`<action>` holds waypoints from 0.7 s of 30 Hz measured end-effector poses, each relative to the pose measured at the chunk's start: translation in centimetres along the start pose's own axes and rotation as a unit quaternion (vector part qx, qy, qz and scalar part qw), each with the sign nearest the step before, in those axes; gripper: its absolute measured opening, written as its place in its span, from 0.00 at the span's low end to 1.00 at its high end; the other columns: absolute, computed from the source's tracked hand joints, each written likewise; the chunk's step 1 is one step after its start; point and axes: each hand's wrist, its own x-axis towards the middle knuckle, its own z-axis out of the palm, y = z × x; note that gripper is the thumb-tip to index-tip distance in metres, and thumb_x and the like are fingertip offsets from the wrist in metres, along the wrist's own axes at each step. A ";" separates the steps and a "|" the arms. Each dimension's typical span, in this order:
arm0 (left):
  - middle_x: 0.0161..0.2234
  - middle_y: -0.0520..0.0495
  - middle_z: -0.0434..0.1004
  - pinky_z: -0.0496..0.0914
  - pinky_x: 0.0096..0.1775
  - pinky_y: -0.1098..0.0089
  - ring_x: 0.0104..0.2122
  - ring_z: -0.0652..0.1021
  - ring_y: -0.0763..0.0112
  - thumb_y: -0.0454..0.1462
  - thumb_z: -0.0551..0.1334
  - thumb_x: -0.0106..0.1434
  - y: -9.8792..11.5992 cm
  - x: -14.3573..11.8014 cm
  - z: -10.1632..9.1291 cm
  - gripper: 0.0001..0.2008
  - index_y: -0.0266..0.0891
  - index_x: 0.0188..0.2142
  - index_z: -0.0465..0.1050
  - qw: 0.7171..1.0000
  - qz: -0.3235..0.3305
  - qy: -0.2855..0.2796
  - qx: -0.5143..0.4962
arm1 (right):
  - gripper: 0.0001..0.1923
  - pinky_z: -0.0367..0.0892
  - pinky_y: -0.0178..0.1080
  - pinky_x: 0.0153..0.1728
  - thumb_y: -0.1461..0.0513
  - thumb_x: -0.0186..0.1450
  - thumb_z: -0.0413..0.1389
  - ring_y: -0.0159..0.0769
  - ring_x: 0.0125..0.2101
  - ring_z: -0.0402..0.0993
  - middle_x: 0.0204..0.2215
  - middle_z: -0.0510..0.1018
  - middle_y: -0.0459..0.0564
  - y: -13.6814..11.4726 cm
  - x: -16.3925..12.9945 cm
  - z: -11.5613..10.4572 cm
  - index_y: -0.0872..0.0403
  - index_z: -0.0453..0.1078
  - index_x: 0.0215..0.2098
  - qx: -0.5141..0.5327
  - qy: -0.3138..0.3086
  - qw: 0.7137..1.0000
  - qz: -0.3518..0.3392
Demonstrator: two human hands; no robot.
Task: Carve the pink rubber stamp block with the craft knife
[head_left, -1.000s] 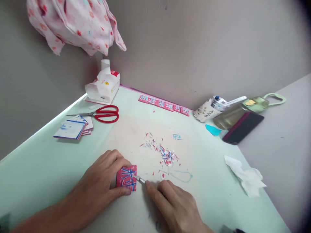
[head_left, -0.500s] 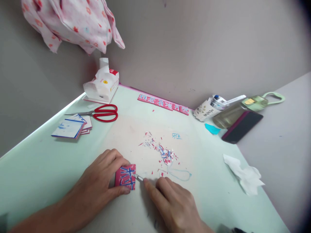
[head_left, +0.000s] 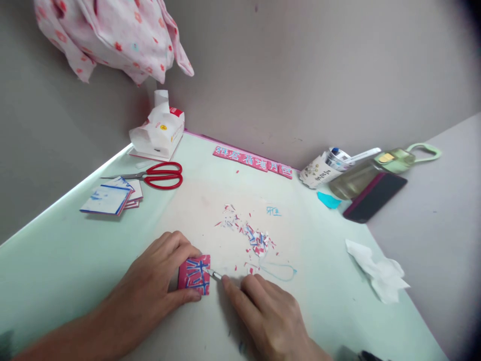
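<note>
My left hand (head_left: pixel 165 273) grips a small square red card (head_left: pixel 195 276) between thumb and fingers, flat on the work surface. Blue strokes with pale edges cover the card like a written character. In my right hand (head_left: pixel 263 311) is a craft knife (head_left: pixel 215 275), held like a pen, its blade tip touching the card's right part. Most of the knife's handle is hidden under my fingers. Beyond the knife lies a scatter of red, white and blue shavings (head_left: pixel 259 239). A thin blue loop (head_left: pixel 280 272) shows close to the shavings.
Red-handled scissors (head_left: pixel 163 175) and a stack of white cards (head_left: pixel 105 199) lie at left, below a tissue pack (head_left: pixel 160 133). A row of red character tiles (head_left: pixel 252 162) runs along the wall. At right are a cup (head_left: pixel 319 169), bottle (head_left: pixel 347 181), phone (head_left: pixel 376 197) and crumpled tissue (head_left: pixel 378 271).
</note>
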 end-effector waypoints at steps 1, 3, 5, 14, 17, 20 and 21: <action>0.43 0.52 0.75 0.70 0.48 0.61 0.46 0.75 0.59 0.36 0.68 0.60 0.0 0.0 0.0 0.12 0.47 0.43 0.77 1.000 -0.002 -0.001 -0.001 | 0.20 0.65 0.36 0.23 0.69 0.78 0.37 0.34 0.24 0.68 0.27 0.73 0.50 0.0 0.1 -0.1 0.64 0.70 0.54 0.001 -0.006 1.000 0.000; 0.44 0.52 0.75 0.70 0.48 0.61 0.46 0.75 0.60 0.36 0.69 0.60 0.0 0.0 0.0 0.12 0.47 0.44 0.77 1.000 -0.005 -0.003 -0.002 | 0.20 0.66 0.36 0.24 0.70 0.77 0.38 0.34 0.25 0.68 0.28 0.74 0.50 0.0 0.1 -0.2 0.64 0.70 0.54 0.004 -0.010 1.000 0.000; 0.44 0.52 0.75 0.70 0.49 0.62 0.47 0.75 0.60 0.36 0.69 0.59 -0.1 0.0 -0.1 0.13 0.47 0.44 0.77 1.000 -0.002 -0.003 0.001 | 0.20 0.66 0.37 0.24 0.71 0.77 0.39 0.35 0.25 0.68 0.28 0.73 0.51 0.0 0.1 -0.2 0.64 0.70 0.55 0.006 -0.010 1.000 0.006; 0.44 0.53 0.74 0.70 0.49 0.65 0.47 0.75 0.61 0.37 0.67 0.61 -0.7 0.2 -0.2 0.12 0.49 0.45 0.76 1.000 0.025 -0.009 -0.005 | 0.18 0.68 0.35 0.26 0.70 0.73 0.47 0.34 0.28 0.72 0.33 0.74 0.51 0.1 -0.6 0.8 0.55 0.73 0.55 0.174 0.006 0.977 0.127; 0.45 0.52 0.74 0.70 0.49 0.65 0.47 0.75 0.60 0.38 0.67 0.62 -0.8 0.2 -0.2 0.11 0.49 0.45 0.76 0.999 0.035 -0.006 0.001 | 0.17 0.69 0.35 0.28 0.68 0.74 0.47 0.33 0.29 0.73 0.32 0.75 0.50 0.3 -0.6 0.8 0.55 0.75 0.53 0.232 0.024 0.959 0.162; 0.45 0.52 0.75 0.70 0.49 0.65 0.47 0.75 0.60 0.38 0.67 0.61 -1.0 0.2 -0.2 0.12 0.48 0.45 0.75 0.999 0.037 -0.007 0.017 | 0.14 0.69 0.34 0.29 0.66 0.75 0.49 0.33 0.29 0.74 0.32 0.76 0.49 0.8 -0.7 0.8 0.53 0.76 0.50 0.262 0.055 0.939 0.216; 0.45 0.52 0.75 0.70 0.49 0.64 0.47 0.75 0.60 0.38 0.67 0.60 -1.1 0.2 -0.2 0.13 0.48 0.45 0.75 0.999 0.035 -0.011 0.021 | 0.13 0.70 0.34 0.30 0.65 0.75 0.50 0.33 0.30 0.74 0.32 0.76 0.48 1.0 -0.7 0.7 0.52 0.76 0.49 0.267 0.069 0.933 0.231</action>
